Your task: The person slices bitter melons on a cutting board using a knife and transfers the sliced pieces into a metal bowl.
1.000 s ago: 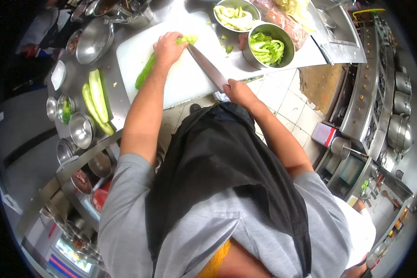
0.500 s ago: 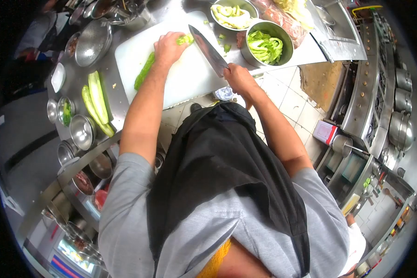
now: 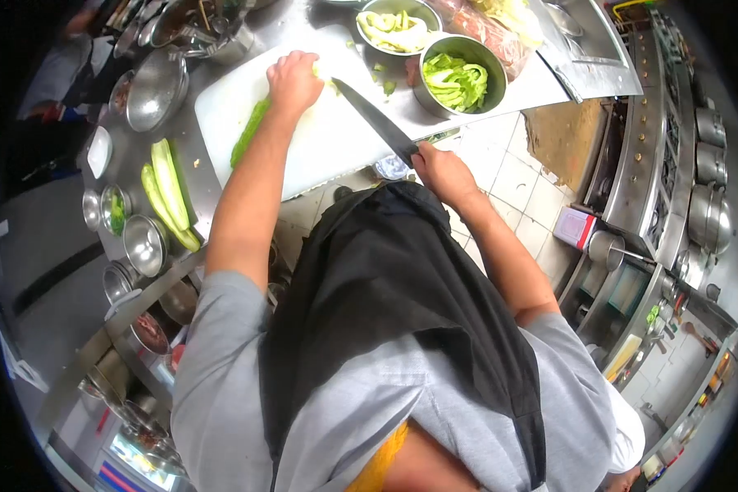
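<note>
My left hand (image 3: 294,82) is closed over the upper part of the white cutting board (image 3: 336,152), with a sliver of green vegetable pieces showing at its fingertips; the rest is hidden under it. Beneath my left forearm a long green vegetable piece (image 3: 250,131), like a gourd or cucumber, lies on the board. My right hand (image 3: 446,174) grips the dark handle of a large kitchen knife (image 3: 373,115). Its blade slants up and left over the board, the tip just right of my left fingers and apart from them.
Peeled pale-green gourds (image 3: 170,184) lie left of the board, near metal bowls (image 3: 146,244). Beyond the board's right side stand a bowl of pale slices (image 3: 395,37) and a metal pot of green strips (image 3: 459,82). Green scraps (image 3: 389,86) lie near the board's edge. A stove (image 3: 640,164) stands right.
My right hand has drawn the knife down and to the right, towards my body. My left hand has turned over the green pieces, which now show less. The view has shifted slightly.
</note>
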{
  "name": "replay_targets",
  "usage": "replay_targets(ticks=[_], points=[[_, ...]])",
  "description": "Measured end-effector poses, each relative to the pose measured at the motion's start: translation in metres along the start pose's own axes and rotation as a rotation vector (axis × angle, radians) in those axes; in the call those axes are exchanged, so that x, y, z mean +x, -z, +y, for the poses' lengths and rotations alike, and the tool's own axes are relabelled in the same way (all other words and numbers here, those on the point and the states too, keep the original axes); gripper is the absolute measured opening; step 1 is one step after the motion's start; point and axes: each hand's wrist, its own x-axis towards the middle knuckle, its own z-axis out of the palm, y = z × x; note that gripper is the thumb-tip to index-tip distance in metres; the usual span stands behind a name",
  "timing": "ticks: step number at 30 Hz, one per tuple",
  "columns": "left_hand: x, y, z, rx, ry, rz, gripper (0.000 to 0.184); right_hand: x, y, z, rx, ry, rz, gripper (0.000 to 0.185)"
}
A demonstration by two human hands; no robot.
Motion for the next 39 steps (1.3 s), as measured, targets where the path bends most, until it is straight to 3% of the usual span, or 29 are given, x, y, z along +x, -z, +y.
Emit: replay_targets(ticks=[3,5,8,10,12,14,15,16,18,20,22,25,29,34,36,38,39], points=[[0.003,0.008,0.02,-0.072,-0.122,0.011,0.034,-0.011,0.003,0.006,0.046,-0.074,0.097,0.028],[0.0,0.013,0.037,-0.035,-0.191,-0.211,0.033,-0.02,0.011,0.009,0.097,-0.161,0.135,0.027],[0.002,-0.021,0.047,-0.097,-0.07,-0.279,0.033,-0.027,0.0,0.032,0.148,-0.206,0.169,0.028],[0.0,-0.037,0.06,-0.334,-0.042,-0.141,0.032,-0.028,0.0,0.029,0.211,-0.219,0.142,0.028],[-0.006,-0.019,0.068,-0.455,0.095,-0.151,0.03,-0.024,-0.005,0.03,0.27,-0.23,0.185,0.027],[-0.02,-0.013,0.048,-0.523,0.163,0.091,0.028,-0.011,-0.004,0.028,0.307,-0.228,0.137,0.027],[-0.032,-0.006,0.024,-0.472,0.097,0.257,0.026,-0.003,-0.002,0.023,0.304,-0.187,0.095,0.029],[-0.049,0.018,0.009,-0.409,0.214,0.283,0.026,0.004,0.002,0.015,0.305,-0.152,0.056,0.032],[-0.091,0.025,-0.05,-0.246,0.25,0.446,0.028,0.023,0.009,-0.003,0.289,-0.135,0.005,0.035],[-0.13,0.04,-0.076,-0.072,0.376,0.375,0.044,0.052,0.002,-0.008,0.291,-0.026,-0.051,0.037],[-0.145,0.043,-0.072,0.144,0.326,0.245,0.056,0.07,0.003,-0.022,0.293,-0.004,-0.088,0.037],[-0.122,0.028,-0.074,0.016,0.194,0.244,0.064,0.094,-0.001,-0.035,0.268,0.036,-0.147,0.037],[-0.072,0.03,-0.053,-0.124,0.076,0.194,0.062,0.099,0.011,-0.051,0.28,0.005,-0.241,0.036],[-0.038,0.022,-0.035,-0.058,0.046,-0.063,0.056,0.102,0.008,-0.048,0.345,0.015,-0.273,0.036],[-0.036,0.019,-0.035,-0.102,0.051,-0.029,0.054,0.104,-0.001,-0.043,0.41,-0.002,-0.295,0.037],[-0.037,0.014,-0.033,-0.148,0.051,0.001,0.052,0.099,-0.004,-0.044,0.435,0.115,-0.19,0.033],[-0.038,0.012,-0.032,-0.161,0.056,0.045,0.051,0.097,-0.002,-0.04,0.419,0.021,-0.275,0.036]])
